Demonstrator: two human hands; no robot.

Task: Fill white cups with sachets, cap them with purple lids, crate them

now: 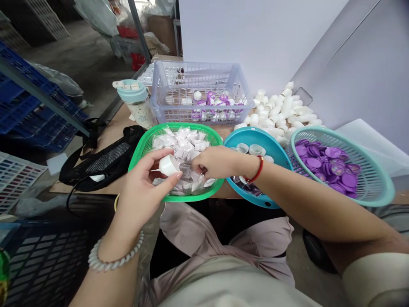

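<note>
My left hand point(156, 175) holds a small white plastic cup point(169, 165), tilted with its mouth toward the right, over the near left part of a green basket point(194, 198). Small clear packets point(183, 147) with pale contents fill that basket. My right hand point(211, 162) reaches down among the packets, its fingers curled together; whatever they pinch is hidden. Under my right wrist stands a blue round tray point(277, 153) with white cups point(255, 149) and dark purple pieces in it.
A teal basket point(377, 194) of purple discs point(332, 166) stands at the right. Behind are a lavender crate point(198, 115) with white and purple pieces and a pile of white containers point(281, 108). A tumbler point(136, 102) and a black mesh bag point(105, 157) occupy the left side.
</note>
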